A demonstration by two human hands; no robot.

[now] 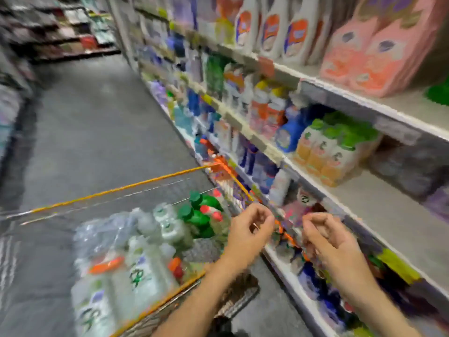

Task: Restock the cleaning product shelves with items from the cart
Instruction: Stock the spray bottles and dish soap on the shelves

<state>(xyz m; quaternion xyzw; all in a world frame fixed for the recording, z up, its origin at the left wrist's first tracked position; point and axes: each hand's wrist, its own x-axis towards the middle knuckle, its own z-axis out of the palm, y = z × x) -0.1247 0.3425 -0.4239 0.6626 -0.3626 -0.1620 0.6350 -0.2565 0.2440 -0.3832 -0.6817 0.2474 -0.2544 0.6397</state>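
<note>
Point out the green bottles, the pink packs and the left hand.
green bottles [202,218]: head view, a bottle's body.
pink packs [388,57]: head view, a pack's front.
left hand [245,235]: head view, its back.

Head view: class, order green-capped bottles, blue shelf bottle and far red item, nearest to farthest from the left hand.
1. Green-capped bottles, in the cart, just left of the left hand.
2. Blue bottle, middle shelf, right.
3. Red item, far background, upper left.

I'm in a shop aisle, shelves [379,195] of detergent bottles [295,32], price tags [396,130] on edges, my wire cart [116,189] alongside
</note>
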